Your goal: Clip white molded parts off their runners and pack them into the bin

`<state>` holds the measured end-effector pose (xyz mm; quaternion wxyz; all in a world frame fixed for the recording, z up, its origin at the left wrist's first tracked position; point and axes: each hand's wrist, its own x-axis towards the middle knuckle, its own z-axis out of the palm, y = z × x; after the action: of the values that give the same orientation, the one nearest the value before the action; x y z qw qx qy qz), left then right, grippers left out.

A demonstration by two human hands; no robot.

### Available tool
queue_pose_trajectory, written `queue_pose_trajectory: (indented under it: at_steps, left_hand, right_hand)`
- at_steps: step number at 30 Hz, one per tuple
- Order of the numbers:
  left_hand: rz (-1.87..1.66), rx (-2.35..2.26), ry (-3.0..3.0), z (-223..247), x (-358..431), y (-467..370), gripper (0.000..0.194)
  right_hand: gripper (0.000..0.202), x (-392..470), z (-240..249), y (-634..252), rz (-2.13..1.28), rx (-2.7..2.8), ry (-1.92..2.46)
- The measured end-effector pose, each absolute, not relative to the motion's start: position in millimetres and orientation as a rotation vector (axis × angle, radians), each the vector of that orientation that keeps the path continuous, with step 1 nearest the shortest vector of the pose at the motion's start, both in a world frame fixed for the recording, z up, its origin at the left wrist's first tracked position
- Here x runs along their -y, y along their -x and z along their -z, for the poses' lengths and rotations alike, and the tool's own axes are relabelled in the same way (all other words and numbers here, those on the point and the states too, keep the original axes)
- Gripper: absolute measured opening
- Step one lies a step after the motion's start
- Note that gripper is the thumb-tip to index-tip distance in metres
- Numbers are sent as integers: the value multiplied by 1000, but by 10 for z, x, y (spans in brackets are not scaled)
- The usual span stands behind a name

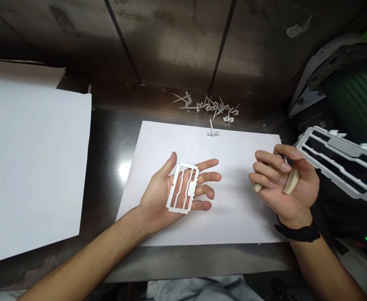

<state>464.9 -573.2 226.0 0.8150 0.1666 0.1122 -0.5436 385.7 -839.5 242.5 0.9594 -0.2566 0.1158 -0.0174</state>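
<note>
A small white plastic frame [182,189] with long slots lies across the open palm of my left hand [170,192], whose fingers are spread above a white sheet [233,225]. My right hand [286,179] is curled round a tool with beige handles [291,180]; the tool's head is hard to make out. Beside the fingertips of that hand, at the right, a larger-looking white slotted frame [342,161] with small tabs along its upper edge is held up at a tilt. A black band is on my right wrist.
Several thin white plastic scraps [216,106] lie behind the sheet, one on its back edge [212,133]. A stack of white sheets [36,159] stands at the left. Dark green machinery [352,92] is at the right, near a metal back wall [177,42].
</note>
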Motion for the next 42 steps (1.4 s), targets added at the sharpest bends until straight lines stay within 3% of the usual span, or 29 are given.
queue_pose_trajectory:
  at_steps: [5, 9, 14, 19, 29, 42]
  left_hand:
    - [1097, -466, -496, -2217, 5808, -4638, 64]
    - [1072, -506, -650, -2171, 5872, -4614, 52]
    - [1019, -306, -874, -2170, 5875, -4572, 18]
    - [1091, -179, -859, -2206, 5868, -4562, 32]
    - [1163, -143, -864, -2202, 5888, -4537, 19]
    - [1121, -85, -927, -2177, 5890, -4495, 27]
  right_hand:
    - [21, 8372, -2359, -3811, -56, -214, 936]
    - [24, 8336, -2256, -3772, -120, -199, 1248]
    - [21, 8313, -2213, -3768, -132, -200, 1315]
    - [23, 8298, -2225, -3769, -116, -132, 1455]
    - [23, 8336, -2116, -3768, -71, -172, 1640]
    - [26, 8322, -2077, -3754, -101, -202, 1674]
